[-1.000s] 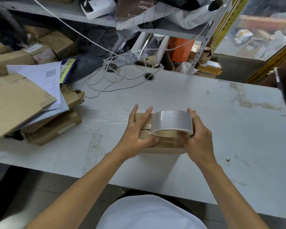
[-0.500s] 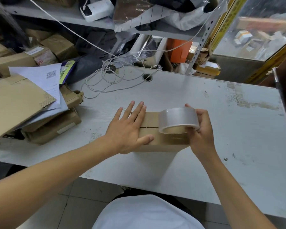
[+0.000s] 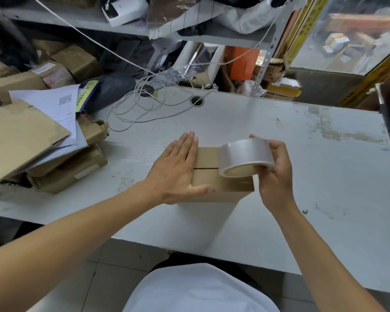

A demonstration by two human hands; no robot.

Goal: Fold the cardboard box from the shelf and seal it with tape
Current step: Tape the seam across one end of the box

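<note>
A small folded cardboard box [image 3: 208, 182] sits on the white table [image 3: 302, 176], its two top flaps closed with a dark seam between them. My left hand [image 3: 178, 170] lies flat on the box's left end, fingers together and pointing away from me. My right hand [image 3: 277, 179] grips a roll of clear tape [image 3: 245, 157] held over the box's right end, its open core facing me. A stretch of tape seems to run from the roll toward my left hand, but I cannot tell for sure.
A pile of flattened cardboard and papers [image 3: 32, 140] covers the table's left end. A loose white cable [image 3: 144, 109] coils at the back near a cable hole [image 3: 196, 100]. Behind it stands a cluttered shelf [image 3: 189, 32] with parcels [image 3: 72, 61].
My left hand flattened and slid to the box's left end. My right hand carried the tape roll to the right, uncovering the seam in the middle of the top.
</note>
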